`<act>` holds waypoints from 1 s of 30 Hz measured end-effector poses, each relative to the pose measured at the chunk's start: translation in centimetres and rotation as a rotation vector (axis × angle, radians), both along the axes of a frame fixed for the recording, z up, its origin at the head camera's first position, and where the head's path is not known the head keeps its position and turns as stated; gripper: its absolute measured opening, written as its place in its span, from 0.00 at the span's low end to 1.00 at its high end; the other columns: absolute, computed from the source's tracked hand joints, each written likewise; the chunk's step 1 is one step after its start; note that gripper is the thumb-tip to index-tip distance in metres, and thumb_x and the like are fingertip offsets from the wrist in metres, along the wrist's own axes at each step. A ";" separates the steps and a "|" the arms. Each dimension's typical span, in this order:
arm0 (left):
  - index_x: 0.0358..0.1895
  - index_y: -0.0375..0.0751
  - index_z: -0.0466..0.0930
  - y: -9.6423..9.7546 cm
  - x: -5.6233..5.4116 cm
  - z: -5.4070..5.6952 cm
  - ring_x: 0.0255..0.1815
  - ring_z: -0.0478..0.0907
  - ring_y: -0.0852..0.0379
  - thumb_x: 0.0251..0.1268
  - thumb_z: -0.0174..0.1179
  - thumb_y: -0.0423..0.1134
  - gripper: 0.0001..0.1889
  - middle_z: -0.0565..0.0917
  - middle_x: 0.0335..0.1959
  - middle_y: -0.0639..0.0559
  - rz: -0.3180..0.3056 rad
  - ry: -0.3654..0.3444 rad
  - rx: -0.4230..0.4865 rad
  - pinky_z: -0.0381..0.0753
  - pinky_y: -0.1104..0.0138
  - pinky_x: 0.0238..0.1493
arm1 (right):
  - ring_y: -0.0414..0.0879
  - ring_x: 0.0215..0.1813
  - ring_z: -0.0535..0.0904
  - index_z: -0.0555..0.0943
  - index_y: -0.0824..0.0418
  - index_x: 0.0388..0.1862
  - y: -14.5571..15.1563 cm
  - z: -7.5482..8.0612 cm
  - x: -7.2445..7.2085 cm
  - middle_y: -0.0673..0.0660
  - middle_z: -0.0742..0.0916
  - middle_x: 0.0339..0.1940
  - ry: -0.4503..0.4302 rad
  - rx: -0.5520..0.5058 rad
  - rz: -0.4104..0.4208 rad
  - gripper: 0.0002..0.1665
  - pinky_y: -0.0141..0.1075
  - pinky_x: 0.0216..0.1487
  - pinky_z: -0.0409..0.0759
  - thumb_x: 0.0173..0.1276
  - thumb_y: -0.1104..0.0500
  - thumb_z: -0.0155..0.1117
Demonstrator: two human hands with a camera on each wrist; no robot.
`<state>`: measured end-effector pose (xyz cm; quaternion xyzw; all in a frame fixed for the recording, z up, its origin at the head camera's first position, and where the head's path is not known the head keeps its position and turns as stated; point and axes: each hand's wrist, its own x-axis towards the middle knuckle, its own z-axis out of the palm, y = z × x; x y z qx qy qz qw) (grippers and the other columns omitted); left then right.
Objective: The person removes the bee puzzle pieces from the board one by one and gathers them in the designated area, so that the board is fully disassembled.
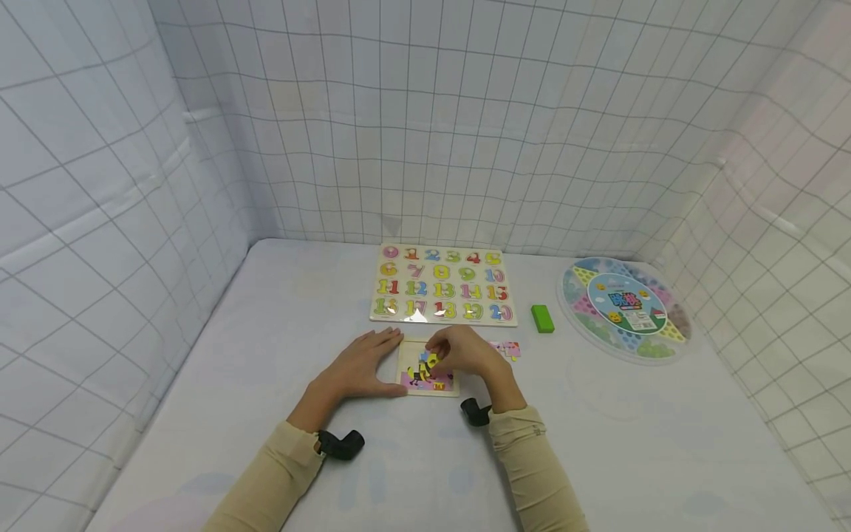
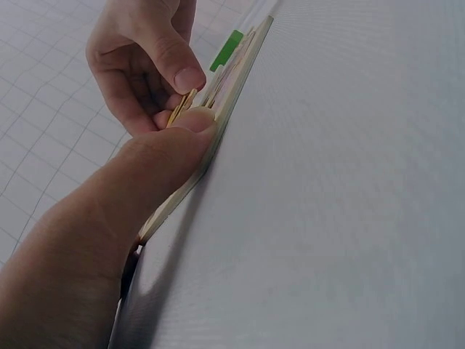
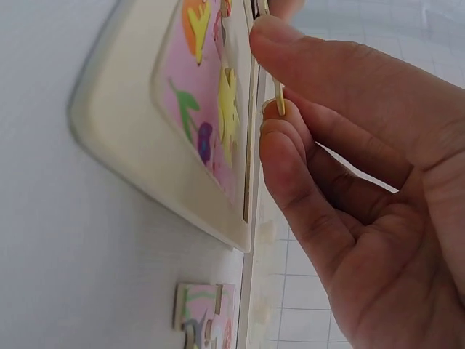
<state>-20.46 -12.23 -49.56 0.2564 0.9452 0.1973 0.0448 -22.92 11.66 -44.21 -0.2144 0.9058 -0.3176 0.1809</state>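
A small square jigsaw tray point(image 1: 408, 356) with a bee picture lies in front of me, its lower part filled with pink and yellow pieces. My left hand point(image 1: 362, 366) rests along its left side, fingers extended toward the upper corner and thumb by the lower one. In the left wrist view, that thumb point(image 2: 167, 156) lies on the tray's edge. Over the tray, my right hand point(image 1: 465, 350) pinches a thin puzzle piece point(image 3: 279, 98) between thumb and fingertips; the piece appears edge-on, its picture hidden. Loose pink puzzle pieces point(image 1: 510, 349) lie just right of the tray, partly behind the right hand.
Behind the tray lies a number puzzle board point(image 1: 443, 281). A green block point(image 1: 542, 318) sits to its right, and farther right is a round, colourful board game point(image 1: 625, 310) in clear packaging. Grid-patterned cloth walls point(image 1: 465, 133) enclose the white table.
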 end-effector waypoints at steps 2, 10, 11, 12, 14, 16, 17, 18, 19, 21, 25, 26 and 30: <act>0.75 0.44 0.59 0.0 0.0 0.0 0.78 0.55 0.43 0.47 0.60 0.74 0.55 0.60 0.77 0.48 -0.001 0.002 0.000 0.55 0.48 0.78 | 0.40 0.36 0.78 0.85 0.61 0.45 0.0 0.0 0.0 0.49 0.85 0.33 -0.005 -0.006 0.002 0.21 0.30 0.39 0.79 0.50 0.61 0.79; 0.75 0.45 0.59 0.2 -0.1 0.0 0.78 0.55 0.43 0.47 0.60 0.75 0.55 0.60 0.77 0.48 0.001 -0.002 0.001 0.55 0.47 0.78 | 0.41 0.35 0.78 0.86 0.60 0.43 0.2 0.1 0.1 0.49 0.86 0.32 -0.020 -0.017 0.003 0.19 0.30 0.38 0.80 0.50 0.61 0.79; 0.75 0.45 0.59 0.2 -0.1 0.0 0.79 0.55 0.43 0.47 0.60 0.75 0.55 0.60 0.77 0.48 0.000 -0.001 0.001 0.55 0.47 0.78 | 0.41 0.35 0.78 0.86 0.60 0.43 0.2 0.1 0.1 0.49 0.86 0.33 -0.019 -0.017 0.003 0.19 0.30 0.38 0.80 0.50 0.61 0.79; 0.75 0.45 0.59 0.3 -0.1 0.0 0.79 0.55 0.43 0.47 0.60 0.75 0.55 0.60 0.77 0.48 -0.002 0.001 0.001 0.55 0.47 0.78 | 0.41 0.35 0.78 0.86 0.60 0.43 0.2 0.1 0.1 0.49 0.86 0.32 -0.018 -0.017 0.002 0.19 0.30 0.38 0.80 0.50 0.61 0.79; 0.75 0.44 0.59 0.3 -0.1 0.0 0.78 0.55 0.43 0.47 0.60 0.74 0.55 0.60 0.77 0.48 -0.006 0.005 0.002 0.56 0.47 0.78 | 0.41 0.34 0.78 0.86 0.60 0.42 0.2 0.2 0.1 0.49 0.86 0.32 -0.017 -0.020 0.004 0.19 0.30 0.38 0.80 0.50 0.62 0.79; 0.75 0.44 0.59 0.3 -0.1 0.0 0.78 0.55 0.43 0.47 0.61 0.74 0.55 0.60 0.77 0.47 -0.007 0.006 0.003 0.56 0.47 0.78 | 0.41 0.34 0.79 0.86 0.60 0.42 0.2 0.1 0.1 0.49 0.86 0.32 -0.022 -0.026 0.008 0.18 0.30 0.38 0.80 0.50 0.62 0.79; 0.75 0.44 0.59 0.3 -0.1 0.0 0.78 0.55 0.43 0.47 0.61 0.74 0.55 0.60 0.77 0.47 -0.007 0.006 0.003 0.56 0.47 0.78 | 0.41 0.34 0.79 0.86 0.60 0.42 0.2 0.1 0.1 0.49 0.86 0.32 -0.023 -0.029 0.011 0.18 0.30 0.38 0.80 0.50 0.62 0.79; 0.75 0.44 0.59 0.2 -0.1 0.0 0.78 0.55 0.43 0.47 0.61 0.74 0.55 0.60 0.77 0.47 -0.007 0.006 0.004 0.56 0.47 0.77 | 0.40 0.34 0.79 0.86 0.60 0.42 0.2 0.1 0.1 0.49 0.86 0.32 -0.023 -0.030 0.016 0.18 0.30 0.38 0.80 0.50 0.62 0.79; 0.75 0.44 0.59 0.2 -0.1 0.0 0.78 0.55 0.43 0.47 0.61 0.74 0.55 0.60 0.77 0.47 -0.007 0.007 0.003 0.56 0.47 0.77 | 0.40 0.34 0.79 0.86 0.60 0.42 0.2 0.0 0.2 0.49 0.86 0.32 -0.023 -0.031 0.020 0.18 0.29 0.38 0.80 0.49 0.62 0.80; 0.75 0.44 0.59 0.2 -0.1 0.0 0.78 0.55 0.42 0.47 0.61 0.74 0.55 0.60 0.77 0.47 -0.007 0.008 0.006 0.56 0.47 0.77 | 0.40 0.34 0.79 0.86 0.60 0.41 0.2 0.0 0.2 0.49 0.86 0.32 -0.017 -0.028 0.030 0.19 0.29 0.37 0.81 0.49 0.62 0.80; 0.75 0.44 0.59 0.1 0.0 0.0 0.78 0.56 0.44 0.46 0.61 0.74 0.55 0.61 0.77 0.47 -0.008 0.016 -0.003 0.56 0.48 0.78 | 0.40 0.33 0.78 0.86 0.60 0.42 0.7 0.0 0.3 0.49 0.86 0.32 0.012 -0.014 0.029 0.20 0.28 0.37 0.80 0.49 0.61 0.80; 0.75 0.44 0.59 0.1 0.0 0.0 0.78 0.56 0.45 0.46 0.61 0.74 0.56 0.61 0.77 0.48 -0.008 0.016 -0.005 0.56 0.48 0.78 | 0.40 0.33 0.78 0.86 0.60 0.42 0.8 0.0 0.3 0.49 0.86 0.31 0.022 -0.010 0.028 0.20 0.28 0.36 0.80 0.48 0.61 0.80; 0.75 0.43 0.60 -0.1 0.0 -0.1 0.78 0.56 0.47 0.46 0.61 0.74 0.55 0.61 0.77 0.48 -0.006 0.025 -0.004 0.56 0.48 0.78 | 0.40 0.33 0.78 0.86 0.61 0.42 1.7 0.3 0.4 0.50 0.85 0.30 0.041 -0.011 0.012 0.20 0.29 0.35 0.79 0.47 0.62 0.81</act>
